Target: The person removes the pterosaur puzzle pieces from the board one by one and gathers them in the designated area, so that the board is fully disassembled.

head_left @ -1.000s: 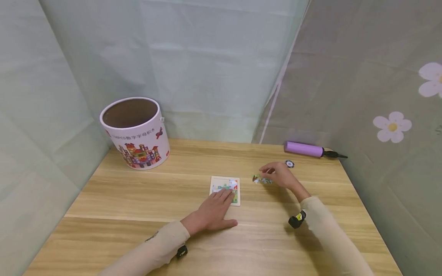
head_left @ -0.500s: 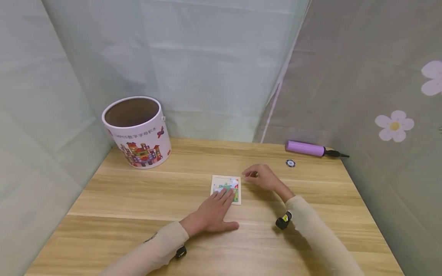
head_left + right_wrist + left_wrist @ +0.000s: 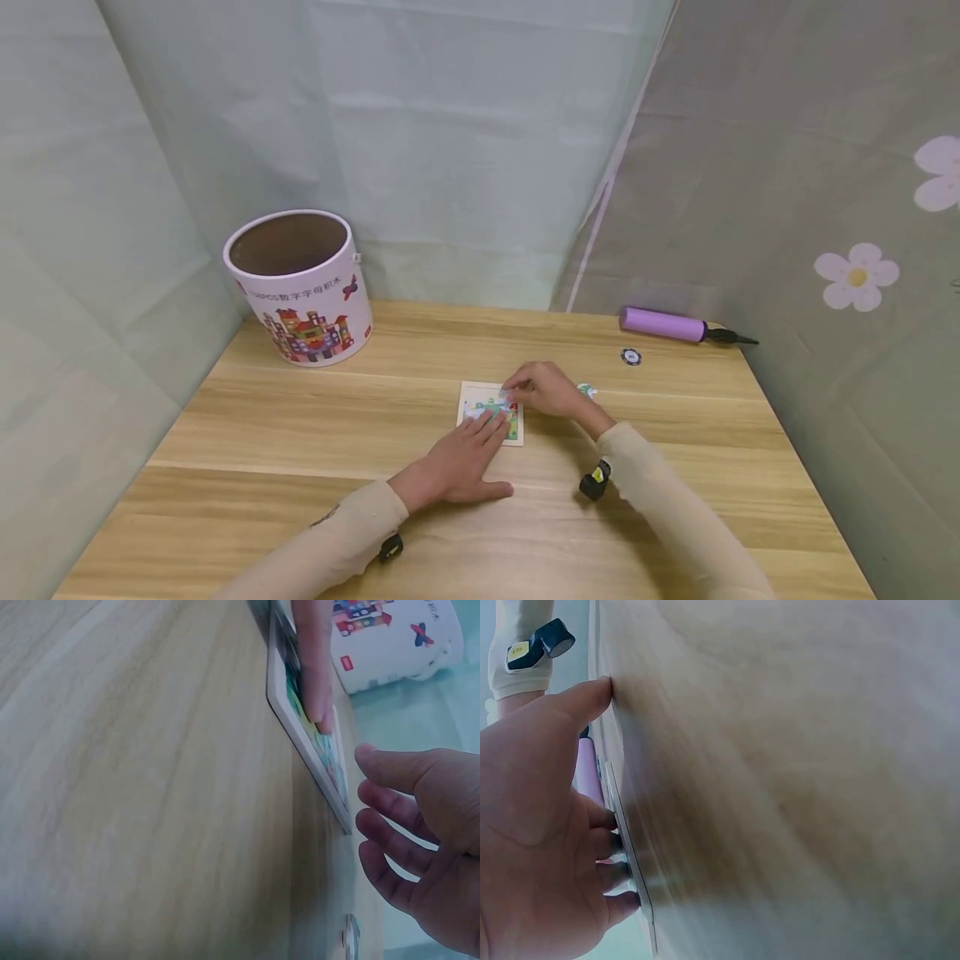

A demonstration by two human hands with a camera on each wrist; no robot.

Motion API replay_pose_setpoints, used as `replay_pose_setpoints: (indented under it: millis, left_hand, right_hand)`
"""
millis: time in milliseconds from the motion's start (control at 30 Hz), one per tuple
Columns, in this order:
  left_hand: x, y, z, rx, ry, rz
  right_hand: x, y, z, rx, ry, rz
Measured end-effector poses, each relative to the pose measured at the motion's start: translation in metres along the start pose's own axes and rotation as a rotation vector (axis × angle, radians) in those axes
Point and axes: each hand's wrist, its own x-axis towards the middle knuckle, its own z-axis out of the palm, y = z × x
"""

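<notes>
Puzzle (image 3: pixel 474 393) is seen in the head view on the surface (image 3: pixel 300 433), pressed by the left hand (image 3: pixel 465 465), while its far right corner is overhung by the right hand (image 3: pixel 551 390), by whose wrist a loose piece (image 3: pixel 585 389) could be brushed aside. By the left wrist view, the left hand is shown spread, fingers nearly straight, nothing grasped; with uneven pressure, the frame could be slid. By the right wrist view, the right hand is shown half-curled; whether anything is pinched cannot be told, though anything loosely held could be dropped.
</notes>
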Motion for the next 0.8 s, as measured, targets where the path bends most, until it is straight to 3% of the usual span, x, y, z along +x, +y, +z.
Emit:
replay_pose_setpoints:
  millis: [500, 800]
  left_hand:
    - [-0.0017, -0.0013, 0.0024, 0.026, 0.032, 0.027]
    - [-0.0008, -0.0015, 0.0008, 0.009, 0.035, 0.024]
  right_hand:
    - [0.0027, -0.0070, 0.0066, -0.091, -0.033, -0.046]
    - [0.0030, -0.0084, 0.0097, -0.122, -0.054, -0.006]
